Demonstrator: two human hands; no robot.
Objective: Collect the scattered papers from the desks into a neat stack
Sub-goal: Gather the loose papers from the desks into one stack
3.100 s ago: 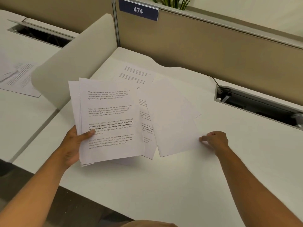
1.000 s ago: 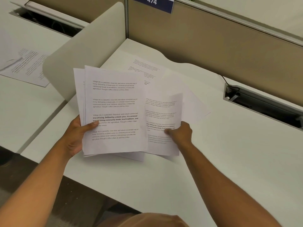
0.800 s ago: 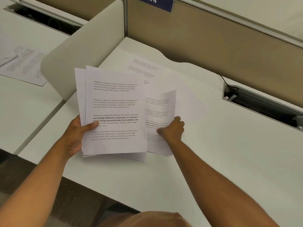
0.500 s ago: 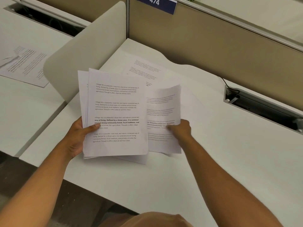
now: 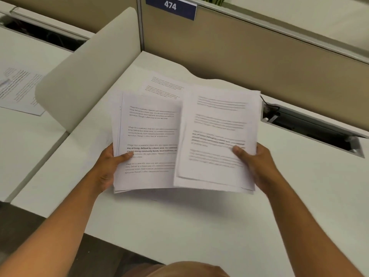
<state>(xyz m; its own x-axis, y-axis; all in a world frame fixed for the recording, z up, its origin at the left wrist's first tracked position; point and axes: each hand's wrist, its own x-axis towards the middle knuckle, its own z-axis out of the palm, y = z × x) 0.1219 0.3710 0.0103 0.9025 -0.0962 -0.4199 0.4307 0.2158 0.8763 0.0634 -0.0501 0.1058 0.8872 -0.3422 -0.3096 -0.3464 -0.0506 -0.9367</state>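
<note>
Above the near edge of the white laminate desk, I hold two bundles of printed white paper clear of the surface. My left hand grips the larger stack of printed sheets at its 9 o'clock edge, thumb pressed on the top page and fingers hidden beneath, so the stack stays flat and readable. My right hand pinches the smaller set of printed sheets at its 4 o'clock corner, thumb on top, fingers curled behind. The smaller set overlaps the right margin of the larger stack; I judge this placement prepares the two bundles for merging into one.

One printed sheet on the desk lies flat at 12 o'clock from the stack, partly hidden by it. Another printed sheet on the neighbouring desk lies at 10 o'clock, past the curved cream divider panel. Both remain uncollected, so I judge the task partly complete.

The edges of the held sheets are uneven. Squaring them against the desk is advisable after merging, since loose sheets may slip from a single-corner pinch.
</note>
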